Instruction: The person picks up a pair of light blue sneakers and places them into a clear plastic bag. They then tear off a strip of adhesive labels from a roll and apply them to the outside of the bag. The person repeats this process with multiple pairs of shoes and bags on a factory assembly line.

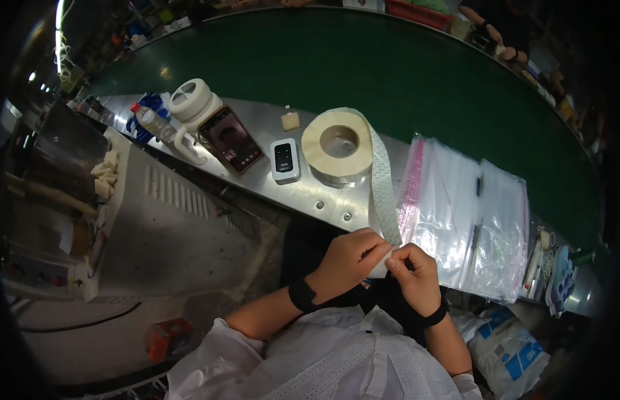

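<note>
A large roll of small white labels (338, 145) lies flat on the steel ledge (303, 193). Its backing strip (383, 183) trails down off the ledge toward me. My left hand (350, 260) pinches the strip's lower end between thumb and fingers. My right hand (413, 277) meets it from the right, fingertips pinching at the same end of the strip. Both wrists wear black bands. The strip's very end is hidden between my fingers.
A stack of clear zip bags (466, 220) lies right of the roll. A phone (231, 139), a small white device (284, 160), a white mug (193, 110) and a bottle (153, 123) stand left. A green conveyor belt (390, 73) runs behind; another person's hands (503, 43) work far right.
</note>
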Motion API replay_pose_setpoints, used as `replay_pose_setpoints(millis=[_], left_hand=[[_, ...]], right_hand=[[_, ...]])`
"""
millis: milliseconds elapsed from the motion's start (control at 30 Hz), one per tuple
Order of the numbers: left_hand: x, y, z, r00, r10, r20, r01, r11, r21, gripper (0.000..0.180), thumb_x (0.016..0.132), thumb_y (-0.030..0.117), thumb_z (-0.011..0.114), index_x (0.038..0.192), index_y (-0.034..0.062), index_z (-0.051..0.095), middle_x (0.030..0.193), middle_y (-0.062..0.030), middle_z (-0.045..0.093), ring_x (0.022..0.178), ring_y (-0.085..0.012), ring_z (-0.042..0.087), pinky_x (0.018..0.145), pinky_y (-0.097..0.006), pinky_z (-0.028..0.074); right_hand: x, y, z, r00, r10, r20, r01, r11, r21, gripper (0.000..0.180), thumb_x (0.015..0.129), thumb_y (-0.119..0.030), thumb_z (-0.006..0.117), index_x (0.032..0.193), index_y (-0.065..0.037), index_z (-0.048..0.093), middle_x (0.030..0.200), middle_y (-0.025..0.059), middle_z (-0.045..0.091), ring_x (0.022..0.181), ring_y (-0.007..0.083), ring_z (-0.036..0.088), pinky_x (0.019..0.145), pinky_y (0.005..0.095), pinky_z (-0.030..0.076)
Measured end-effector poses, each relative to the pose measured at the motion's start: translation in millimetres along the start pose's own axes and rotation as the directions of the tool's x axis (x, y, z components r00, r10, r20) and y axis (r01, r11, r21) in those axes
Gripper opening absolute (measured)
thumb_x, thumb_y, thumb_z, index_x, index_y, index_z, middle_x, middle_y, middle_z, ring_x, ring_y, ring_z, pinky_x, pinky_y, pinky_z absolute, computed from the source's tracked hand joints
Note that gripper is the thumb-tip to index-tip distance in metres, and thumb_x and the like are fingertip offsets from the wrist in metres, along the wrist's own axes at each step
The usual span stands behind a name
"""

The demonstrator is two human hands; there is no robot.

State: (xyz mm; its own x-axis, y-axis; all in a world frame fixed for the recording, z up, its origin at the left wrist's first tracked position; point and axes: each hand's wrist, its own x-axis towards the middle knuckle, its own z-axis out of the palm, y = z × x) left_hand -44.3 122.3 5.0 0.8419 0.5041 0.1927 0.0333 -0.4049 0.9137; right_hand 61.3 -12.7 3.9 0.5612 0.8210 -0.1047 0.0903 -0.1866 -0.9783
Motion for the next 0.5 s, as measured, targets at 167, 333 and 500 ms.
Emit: replay_pose_setpoints(millis=[167, 333, 500], left_hand=[[18.5, -3.9, -6.1, 0.973, 0.201, -0.116, -0.174, 0.964, 0.202, 0.005, 0.079, 0.006, 0.061, 0.080, 0.0015, 0.062, 0.075, -0.0092, 0.060, 0.065, -0.0243, 0.057, 0.059, -0.031, 0.045], [21.0, -9.2, 18.1, 0.907, 0.365, 0.208, -0.407, 0.886, 0.221, 0.026, 0.078, 0.019, 0.064, 0.099, 0.0034, 0.061, 0.103, -0.0112, 0.059, 0.099, -0.0250, 0.055, 0.081, -0.036, 0.044], [9.7, -21.7, 40.4, 0.855, 0.223, 0.469, -0.401, 0.857, 0.324, 0.047, 0.077, 0.031, 0.066, 0.111, -0.0004, 0.055, 0.120, -0.0151, 0.053, 0.115, -0.0278, 0.047, 0.095, -0.038, 0.037]], right_hand=[[-11.5, 5.9, -24.7, 0.997, 0.062, 0.050, -0.048, 0.965, -0.259, 0.015, 0.082, -0.013, 0.065, 0.079, 0.000, 0.059, 0.068, 0.0068, 0.056, 0.059, 0.0119, 0.050, 0.056, 0.0254, 0.041], [6.0, 17.3, -52.3, 0.967, -0.161, -0.196, 0.008, 0.792, -0.611, 0.020, 0.079, -0.017, 0.067, 0.077, 0.000, 0.056, 0.077, 0.0099, 0.054, 0.073, 0.0251, 0.054, 0.062, 0.0337, 0.044], [19.7, 39.3, -43.4, 0.915, -0.325, -0.238, -0.111, 0.365, -0.924, 0.024, 0.070, -0.018, 0.071, 0.074, -0.001, 0.054, 0.086, 0.0124, 0.051, 0.083, 0.0321, 0.050, 0.067, 0.0396, 0.045]])
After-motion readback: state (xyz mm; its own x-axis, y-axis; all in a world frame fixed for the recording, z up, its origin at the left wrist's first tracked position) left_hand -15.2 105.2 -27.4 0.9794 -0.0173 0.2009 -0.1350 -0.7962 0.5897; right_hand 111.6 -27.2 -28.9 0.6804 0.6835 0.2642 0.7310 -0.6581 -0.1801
